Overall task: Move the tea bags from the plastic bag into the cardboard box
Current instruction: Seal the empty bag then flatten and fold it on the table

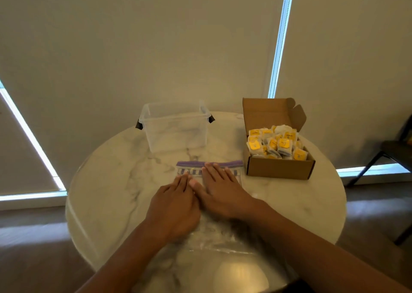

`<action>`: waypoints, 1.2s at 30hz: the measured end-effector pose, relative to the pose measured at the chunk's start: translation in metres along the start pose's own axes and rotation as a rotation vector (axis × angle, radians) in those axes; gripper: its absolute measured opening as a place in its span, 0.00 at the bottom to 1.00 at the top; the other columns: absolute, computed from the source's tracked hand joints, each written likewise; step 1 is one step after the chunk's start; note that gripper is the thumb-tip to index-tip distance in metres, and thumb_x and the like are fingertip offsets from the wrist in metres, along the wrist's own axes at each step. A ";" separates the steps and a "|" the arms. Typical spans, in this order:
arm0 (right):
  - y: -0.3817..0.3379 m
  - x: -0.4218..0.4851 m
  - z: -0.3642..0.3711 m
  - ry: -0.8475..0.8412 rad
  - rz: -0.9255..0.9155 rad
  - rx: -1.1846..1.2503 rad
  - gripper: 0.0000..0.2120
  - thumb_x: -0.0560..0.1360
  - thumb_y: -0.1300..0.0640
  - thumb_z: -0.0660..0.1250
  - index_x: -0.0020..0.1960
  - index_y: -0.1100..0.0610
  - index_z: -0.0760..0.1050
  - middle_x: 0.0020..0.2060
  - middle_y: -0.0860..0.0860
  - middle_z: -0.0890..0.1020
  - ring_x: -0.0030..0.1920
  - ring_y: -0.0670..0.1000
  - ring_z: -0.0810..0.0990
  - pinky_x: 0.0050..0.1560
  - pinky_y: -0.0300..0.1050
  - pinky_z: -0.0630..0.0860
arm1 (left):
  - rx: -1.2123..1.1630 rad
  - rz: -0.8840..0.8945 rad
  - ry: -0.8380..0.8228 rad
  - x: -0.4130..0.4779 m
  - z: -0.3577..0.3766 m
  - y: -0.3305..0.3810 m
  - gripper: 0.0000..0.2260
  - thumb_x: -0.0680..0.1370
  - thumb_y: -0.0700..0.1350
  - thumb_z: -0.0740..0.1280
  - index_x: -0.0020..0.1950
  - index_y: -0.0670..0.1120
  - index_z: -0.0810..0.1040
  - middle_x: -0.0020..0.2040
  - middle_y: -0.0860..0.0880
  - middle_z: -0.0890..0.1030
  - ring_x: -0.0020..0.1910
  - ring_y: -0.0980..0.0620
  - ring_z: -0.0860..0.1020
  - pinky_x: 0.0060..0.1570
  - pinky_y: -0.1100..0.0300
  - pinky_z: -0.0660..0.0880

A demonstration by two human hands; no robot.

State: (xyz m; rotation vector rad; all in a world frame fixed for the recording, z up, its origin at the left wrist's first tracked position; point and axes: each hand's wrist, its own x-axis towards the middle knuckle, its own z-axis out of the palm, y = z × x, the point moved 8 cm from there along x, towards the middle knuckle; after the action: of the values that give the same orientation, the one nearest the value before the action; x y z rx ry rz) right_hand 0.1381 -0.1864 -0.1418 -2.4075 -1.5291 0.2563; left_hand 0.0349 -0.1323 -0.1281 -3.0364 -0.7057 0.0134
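A clear plastic bag (223,237) with a purple zip strip lies flat on the round marble table (107,181), and no tea bags show inside it. My left hand (176,208) and my right hand (223,192) both press flat on the bag, fingers stretched out and close together, holding nothing. My right fingertips reach the purple zip strip. To the right stands the open cardboard box (278,169) with its lid up. It is piled with several tea bags (276,143) in white wrappers with yellow labels.
A clear plastic tub (175,125) with black latches stands at the back of the table, left of the box. A dark chair (392,152) is at the right edge. Closed blinds cover the windows behind.
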 end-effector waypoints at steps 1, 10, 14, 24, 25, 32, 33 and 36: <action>0.002 0.001 0.005 0.005 0.006 0.000 0.40 0.83 0.31 0.37 0.86 0.54 0.46 0.85 0.50 0.46 0.85 0.49 0.40 0.83 0.52 0.37 | -0.034 -0.022 -0.012 0.001 -0.007 -0.002 0.35 0.83 0.57 0.39 0.88 0.47 0.57 0.89 0.47 0.56 0.86 0.49 0.59 0.81 0.52 0.62; 0.008 -0.004 0.005 0.066 -0.020 -0.054 0.39 0.83 0.31 0.37 0.86 0.53 0.45 0.85 0.49 0.45 0.84 0.48 0.39 0.83 0.51 0.36 | -0.259 -0.217 0.172 0.046 -0.042 -0.047 0.20 0.88 0.54 0.54 0.78 0.57 0.75 0.72 0.46 0.80 0.69 0.43 0.78 0.65 0.48 0.75; 0.004 -0.008 0.004 0.071 -0.034 -0.009 0.37 0.85 0.32 0.41 0.86 0.52 0.47 0.85 0.48 0.47 0.84 0.46 0.40 0.81 0.47 0.35 | -0.119 -0.262 0.148 0.067 -0.031 -0.063 0.21 0.88 0.60 0.56 0.75 0.51 0.75 0.72 0.45 0.79 0.74 0.43 0.71 0.68 0.47 0.70; 0.011 -0.004 -0.014 0.124 0.015 0.286 0.29 0.85 0.36 0.56 0.83 0.46 0.61 0.82 0.45 0.62 0.82 0.48 0.59 0.81 0.52 0.52 | -0.453 -0.092 0.364 0.078 -0.028 -0.071 0.03 0.86 0.51 0.67 0.55 0.54 0.74 0.49 0.54 0.82 0.49 0.50 0.81 0.50 0.50 0.80; 0.015 -0.003 -0.016 0.127 0.048 0.396 0.28 0.84 0.37 0.59 0.81 0.44 0.64 0.79 0.44 0.68 0.78 0.48 0.66 0.80 0.53 0.60 | -0.508 -0.049 0.376 0.075 -0.028 -0.071 0.03 0.86 0.50 0.67 0.54 0.55 0.73 0.48 0.55 0.82 0.47 0.52 0.81 0.49 0.51 0.80; 0.016 0.030 -0.076 0.360 -0.036 0.271 0.16 0.80 0.45 0.71 0.66 0.44 0.78 0.60 0.41 0.82 0.63 0.47 0.78 0.64 0.52 0.75 | -0.751 0.106 0.536 0.068 -0.041 -0.073 0.07 0.85 0.45 0.71 0.57 0.55 0.75 0.50 0.60 0.82 0.50 0.62 0.80 0.47 0.72 0.75; 0.014 0.039 -0.074 0.330 -0.045 0.248 0.15 0.80 0.44 0.71 0.64 0.46 0.80 0.57 0.42 0.84 0.60 0.47 0.80 0.63 0.53 0.77 | -0.753 0.120 0.552 0.067 -0.041 -0.073 0.08 0.84 0.44 0.72 0.58 0.55 0.75 0.50 0.60 0.82 0.51 0.63 0.80 0.48 0.73 0.75; 0.010 0.050 -0.069 0.290 -0.084 0.314 0.09 0.81 0.47 0.71 0.58 0.48 0.84 0.49 0.44 0.86 0.51 0.44 0.82 0.55 0.48 0.79 | -0.799 0.121 0.601 0.063 -0.044 -0.075 0.11 0.84 0.45 0.73 0.62 0.55 0.76 0.49 0.61 0.84 0.51 0.64 0.82 0.49 0.74 0.75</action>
State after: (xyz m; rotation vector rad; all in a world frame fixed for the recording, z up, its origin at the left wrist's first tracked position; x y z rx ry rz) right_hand 0.1881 -0.1548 -0.0794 -2.0314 -1.3432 0.1123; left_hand 0.0590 -0.0376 -0.0822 -3.4204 -0.5482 -1.4231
